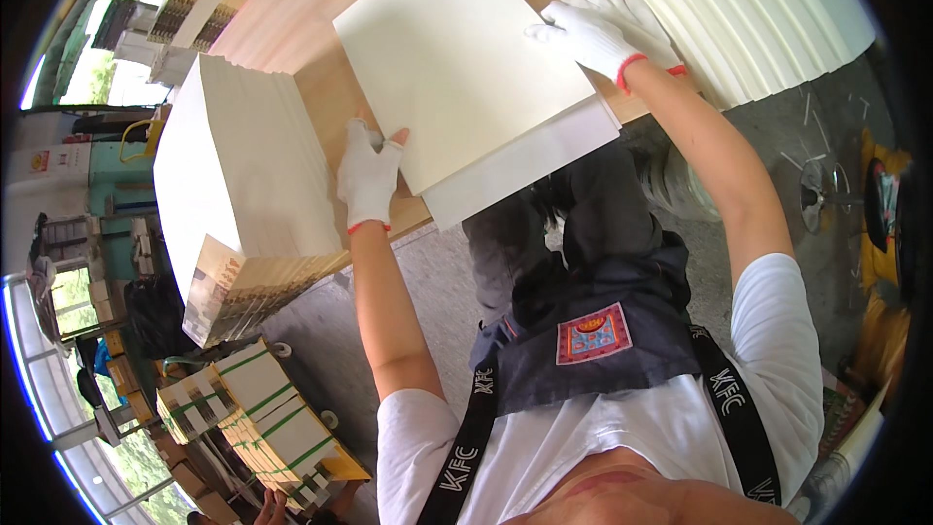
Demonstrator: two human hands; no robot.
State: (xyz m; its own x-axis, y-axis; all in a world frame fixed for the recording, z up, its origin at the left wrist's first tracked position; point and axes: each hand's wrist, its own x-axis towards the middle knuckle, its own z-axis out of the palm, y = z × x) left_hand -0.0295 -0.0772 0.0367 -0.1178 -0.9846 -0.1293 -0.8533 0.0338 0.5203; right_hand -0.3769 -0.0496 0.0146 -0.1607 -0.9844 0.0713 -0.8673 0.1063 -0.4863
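Note:
A large cream sheet (457, 58) lies on a wooden table (282, 19), on top of a second white sheet (525, 170) that juts out past the near table edge. My left hand (369, 175), in a white glove with a red cuff, presses flat on the table against the sheet's left edge, its thumb touching it. On the sheet's right corner rests my right hand (603, 29), gloved the same way, with fingers spread, beside a fanned stack of cream sheets (739, 10).
A tall stack of white sheets (243, 156) stands on the table to my left. Strapped bundles (262, 408) lie on the floor below it. More stacks (199, 0) sit at the far left. A metal stool base (826, 194) stands on the right.

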